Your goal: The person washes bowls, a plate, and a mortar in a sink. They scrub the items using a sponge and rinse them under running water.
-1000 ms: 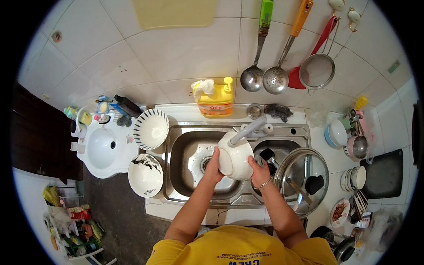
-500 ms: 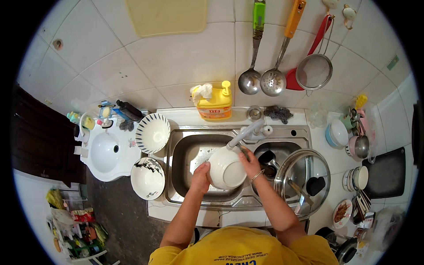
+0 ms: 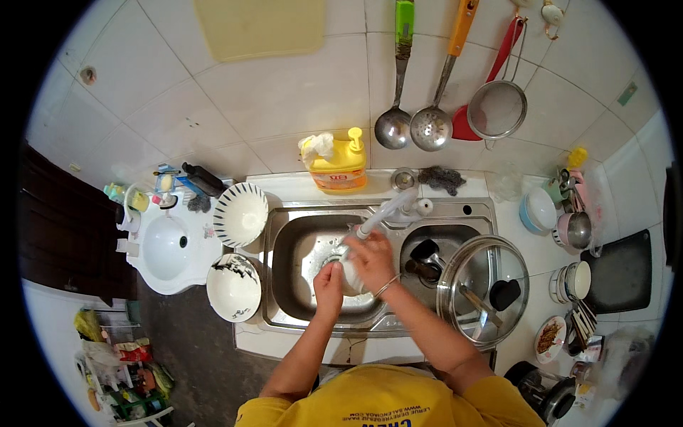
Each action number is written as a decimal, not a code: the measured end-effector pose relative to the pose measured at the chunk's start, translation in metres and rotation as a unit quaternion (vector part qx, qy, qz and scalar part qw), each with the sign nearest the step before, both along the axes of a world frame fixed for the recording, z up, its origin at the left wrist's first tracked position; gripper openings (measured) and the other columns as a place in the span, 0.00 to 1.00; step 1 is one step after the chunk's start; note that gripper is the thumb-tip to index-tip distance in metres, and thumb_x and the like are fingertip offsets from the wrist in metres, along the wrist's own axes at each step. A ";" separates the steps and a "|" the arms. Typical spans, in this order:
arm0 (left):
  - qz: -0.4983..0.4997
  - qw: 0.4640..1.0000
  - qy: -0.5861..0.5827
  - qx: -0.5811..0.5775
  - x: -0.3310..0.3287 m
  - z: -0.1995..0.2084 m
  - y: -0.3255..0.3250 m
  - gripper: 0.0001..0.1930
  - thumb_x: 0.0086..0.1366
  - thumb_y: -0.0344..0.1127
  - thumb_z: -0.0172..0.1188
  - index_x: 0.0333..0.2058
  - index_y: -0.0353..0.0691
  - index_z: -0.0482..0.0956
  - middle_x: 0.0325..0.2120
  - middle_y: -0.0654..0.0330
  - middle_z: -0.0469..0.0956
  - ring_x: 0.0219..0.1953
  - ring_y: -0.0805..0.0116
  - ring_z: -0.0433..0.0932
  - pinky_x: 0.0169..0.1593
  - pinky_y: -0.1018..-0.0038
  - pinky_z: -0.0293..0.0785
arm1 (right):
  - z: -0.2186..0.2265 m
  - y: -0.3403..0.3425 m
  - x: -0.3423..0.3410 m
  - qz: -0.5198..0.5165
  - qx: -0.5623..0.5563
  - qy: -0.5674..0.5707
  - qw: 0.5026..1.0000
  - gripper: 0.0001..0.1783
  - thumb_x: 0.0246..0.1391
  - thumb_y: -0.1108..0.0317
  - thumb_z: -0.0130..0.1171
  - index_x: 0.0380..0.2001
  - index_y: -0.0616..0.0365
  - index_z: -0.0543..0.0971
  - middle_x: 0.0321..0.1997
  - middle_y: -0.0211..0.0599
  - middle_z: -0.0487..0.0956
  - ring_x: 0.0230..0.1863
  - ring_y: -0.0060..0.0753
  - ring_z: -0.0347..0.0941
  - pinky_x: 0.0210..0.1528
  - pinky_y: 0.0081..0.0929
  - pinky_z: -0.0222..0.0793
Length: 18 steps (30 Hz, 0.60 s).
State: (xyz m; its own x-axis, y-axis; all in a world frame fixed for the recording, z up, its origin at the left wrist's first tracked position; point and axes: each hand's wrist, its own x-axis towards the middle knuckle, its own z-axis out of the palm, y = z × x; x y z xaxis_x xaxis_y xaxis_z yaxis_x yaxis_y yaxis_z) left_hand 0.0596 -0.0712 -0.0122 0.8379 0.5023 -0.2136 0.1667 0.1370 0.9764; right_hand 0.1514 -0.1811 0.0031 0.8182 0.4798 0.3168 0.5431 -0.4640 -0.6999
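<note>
Bowl hung toward the basin's right edge, left side pinched in my left hand, my right hand's fingers spread across it.

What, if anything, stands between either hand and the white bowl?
Nothing visible: the left hand grips the white bowl directly, and the blurred right hand lies over it. The faucet spout ends close to that hand.

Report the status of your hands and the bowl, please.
Left hand gripping white bowl; right hand across it, blurred. Bowl over large basin. Tap close to right hand; no other obstruction visible.
</note>
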 end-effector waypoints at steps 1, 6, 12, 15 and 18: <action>0.010 1.000 -0.007 -0.028 0.001 0.000 -0.002 0.12 0.64 0.37 0.49 0.32 0.35 0.76 0.26 0.68 0.74 0.29 0.82 0.68 0.35 0.83 0.64 | 0.023 0.010 -0.019 -0.023 -0.050 -0.077 0.995 0.17 0.44 0.63 0.53 0.41 0.42 0.76 0.44 0.40 0.74 0.52 0.52 0.62 0.57 0.47 0.51; 0.041 0.988 -0.001 -0.148 -0.002 0.002 0.006 0.13 0.65 0.37 0.46 0.39 0.34 0.74 0.34 0.63 0.76 0.37 0.76 0.73 0.44 0.77 0.67 | -0.028 -0.006 0.032 -0.018 0.160 0.200 0.966 0.17 0.50 0.65 0.50 0.45 0.51 0.75 0.42 0.32 0.76 0.43 0.38 0.69 0.50 0.27 0.62; 0.101 0.929 -0.068 -0.351 0.003 0.001 0.017 0.15 0.66 0.38 0.43 0.44 0.34 0.68 0.43 0.57 0.72 0.46 0.65 0.71 0.51 0.66 0.66 | -0.038 -0.031 0.016 -0.118 0.241 0.370 0.890 0.23 0.56 0.63 0.48 0.54 0.59 0.64 0.45 0.41 0.72 0.46 0.33 0.67 0.51 0.26 0.61; 0.104 0.950 -0.046 -0.292 0.009 0.001 0.010 0.13 0.66 0.38 0.46 0.41 0.34 0.70 0.39 0.57 0.73 0.43 0.67 0.72 0.48 0.68 0.68 | -0.037 -0.019 0.014 -0.131 0.127 0.077 0.980 0.26 0.54 0.64 0.49 0.56 0.58 0.61 0.52 0.49 0.67 0.53 0.47 0.63 0.57 0.36 0.56; 0.112 0.970 -0.003 -0.215 0.018 0.008 0.000 0.19 0.68 0.41 0.38 0.47 0.33 0.67 0.46 0.52 0.70 0.49 0.60 0.69 0.54 0.64 0.63 | -0.009 -0.002 -0.012 -0.074 -0.006 -0.009 0.997 0.30 0.49 0.62 0.52 0.56 0.56 0.61 0.60 0.53 0.58 0.60 0.55 0.53 0.59 0.48 0.48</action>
